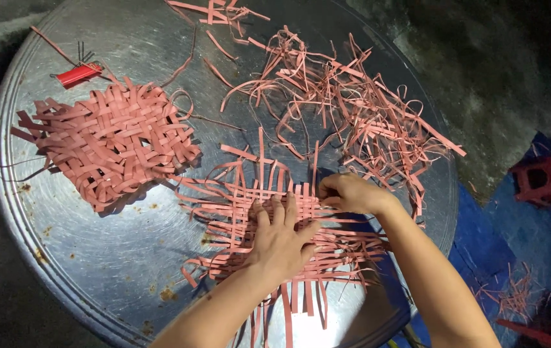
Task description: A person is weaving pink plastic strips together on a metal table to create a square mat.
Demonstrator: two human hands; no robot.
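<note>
Pink paper-strip weaving, half finished [249, 212], lies on the near part of a round, scuffed metal tray [95, 258], with loose strip ends sticking out on every side. The left hand [282, 238] rests flat on the middle of this mat, fingers spread a little and palm down, pressing the woven strips. The right hand [349, 193] is at the mat's far right edge, its fingers curled narrow and pinched on a strip end there; which strip exactly I cannot tell. To the left on the tray, apart from the mat in hand, lies a thicker, finished woven pink mat [111, 142]. Beyond the hands, a tangled heap of loose pink strips [353, 109] spreads across the far right of the tray. A small red lighter-like object [78, 74] lies near the tray's far left rim. A red plastic stool [546, 180] stands on the dark floor to the right.
</note>
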